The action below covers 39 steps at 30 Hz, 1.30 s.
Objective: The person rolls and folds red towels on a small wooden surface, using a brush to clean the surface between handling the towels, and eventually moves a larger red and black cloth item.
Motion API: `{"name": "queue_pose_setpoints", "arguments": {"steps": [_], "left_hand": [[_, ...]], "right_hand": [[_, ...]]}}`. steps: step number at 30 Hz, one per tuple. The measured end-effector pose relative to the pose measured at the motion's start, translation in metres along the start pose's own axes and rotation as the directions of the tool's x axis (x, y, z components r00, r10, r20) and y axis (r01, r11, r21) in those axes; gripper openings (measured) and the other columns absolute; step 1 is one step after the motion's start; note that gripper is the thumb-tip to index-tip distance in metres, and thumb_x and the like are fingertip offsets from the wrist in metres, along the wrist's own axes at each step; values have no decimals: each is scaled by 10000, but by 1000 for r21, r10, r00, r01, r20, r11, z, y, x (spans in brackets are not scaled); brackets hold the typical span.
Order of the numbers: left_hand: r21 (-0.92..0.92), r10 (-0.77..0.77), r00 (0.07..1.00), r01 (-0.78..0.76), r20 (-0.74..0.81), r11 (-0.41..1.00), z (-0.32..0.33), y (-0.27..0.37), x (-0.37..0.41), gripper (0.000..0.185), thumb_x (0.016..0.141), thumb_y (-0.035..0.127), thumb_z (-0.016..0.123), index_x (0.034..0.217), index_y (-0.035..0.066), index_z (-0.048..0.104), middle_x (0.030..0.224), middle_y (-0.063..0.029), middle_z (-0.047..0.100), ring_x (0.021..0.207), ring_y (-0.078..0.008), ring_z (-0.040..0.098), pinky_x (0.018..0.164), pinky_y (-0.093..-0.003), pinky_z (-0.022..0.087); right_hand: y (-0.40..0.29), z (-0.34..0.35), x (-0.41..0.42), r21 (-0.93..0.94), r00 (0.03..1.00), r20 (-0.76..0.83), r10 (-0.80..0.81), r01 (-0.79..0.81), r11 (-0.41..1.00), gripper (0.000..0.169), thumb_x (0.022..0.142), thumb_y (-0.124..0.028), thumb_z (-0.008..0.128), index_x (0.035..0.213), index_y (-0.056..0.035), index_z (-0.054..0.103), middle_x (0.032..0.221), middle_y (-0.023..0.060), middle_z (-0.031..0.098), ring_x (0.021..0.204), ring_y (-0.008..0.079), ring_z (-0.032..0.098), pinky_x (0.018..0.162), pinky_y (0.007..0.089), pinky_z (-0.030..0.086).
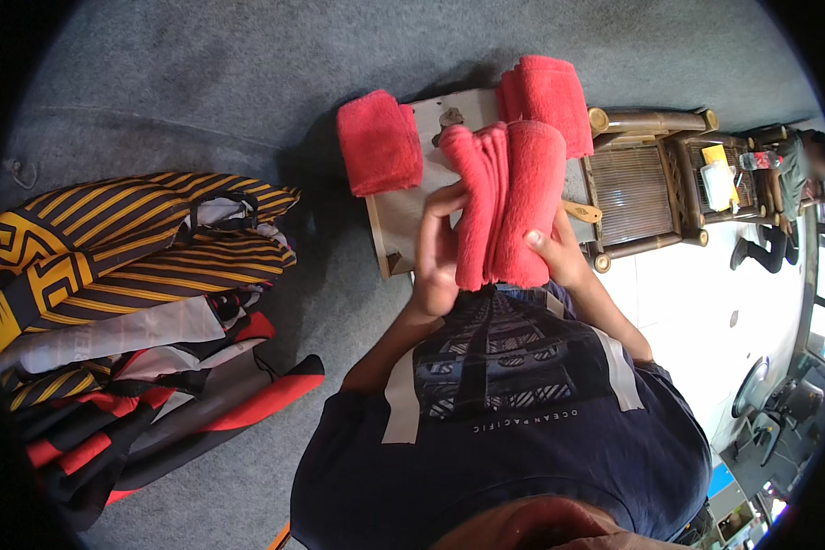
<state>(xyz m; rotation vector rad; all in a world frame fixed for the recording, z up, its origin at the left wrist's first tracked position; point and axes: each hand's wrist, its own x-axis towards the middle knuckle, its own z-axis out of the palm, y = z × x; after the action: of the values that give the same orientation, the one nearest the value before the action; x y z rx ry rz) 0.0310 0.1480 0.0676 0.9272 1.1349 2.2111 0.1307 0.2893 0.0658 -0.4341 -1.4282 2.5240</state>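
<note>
A thick, folded red plush cloth [512, 199] is held up before my chest, its stacked layers showing side by side. My left hand [443, 247] grips its left side with bent fingers. On the right side, my right hand [557, 247] presses it with the thumb in front; the other fingers are mostly hidden. Beyond the held cloth, a second folded red cloth [379, 143] lies at the left end of a pale, worn board surface [399, 223]. Another red folded stack [553, 96] lies at its right end. A wooden handle [582, 211] shows beside my right hand.
Striped yellow-and-black garments [144, 240] and red-and-black garments [213, 440] lie on grey carpet at the left. Bamboo furniture [632, 196] adjoins the board at the right, bearing a plastic bottle [760, 161] farther off. A person [794, 172] sits beyond, near a pedestal fan [753, 386].
</note>
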Motion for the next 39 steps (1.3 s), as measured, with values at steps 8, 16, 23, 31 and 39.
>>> {"name": "queue_pose_setpoints", "arguments": {"steps": [8,16,23,31,39], "left_hand": [[-123,-368,911,350,-186,929,-3,8,-8,682,860,212,600,1400,7,235,1384,-127,377,1277,-226,381,1078,-389,277],[-100,-411,893,399,-182,912,9,11,-2,591,845,92,605,1352,-9,317,1319,-122,446,1222,-204,438,1041,-374,329],[-163,-397,873,364,-284,917,8,4,-13,508,855,41,547,1321,-6,352,1274,-132,483,1160,-212,500,986,-363,397],[-149,-376,886,347,-271,926,10,-2,-19,452,877,59,513,1304,-4,380,1271,-109,495,1162,-204,499,992,-351,384],[-99,-306,917,291,-254,952,17,2,-22,495,863,55,595,1305,3,380,1261,-110,508,1132,-194,523,978,-348,403]], "right_hand": [[-1,0,-3,-350,972,122,-202,232,908,953,699,-209,789,1417,17,205,1378,154,373,1286,229,357,1067,364,271],[-10,-12,1,-498,952,164,-259,307,811,859,712,-258,772,1369,48,310,1303,209,466,1239,289,437,1046,384,309],[-9,-15,-4,-491,940,164,-299,341,802,768,773,-269,709,1356,57,330,1301,211,473,1226,311,452,1029,394,325],[-9,-9,-9,-567,884,132,-450,439,697,618,838,-255,631,1321,44,390,1238,179,521,1044,227,534,843,325,421],[-9,-16,-5,-674,844,195,-499,485,557,592,816,-236,649,1291,36,422,1140,148,556,967,234,547,776,321,429]]}}
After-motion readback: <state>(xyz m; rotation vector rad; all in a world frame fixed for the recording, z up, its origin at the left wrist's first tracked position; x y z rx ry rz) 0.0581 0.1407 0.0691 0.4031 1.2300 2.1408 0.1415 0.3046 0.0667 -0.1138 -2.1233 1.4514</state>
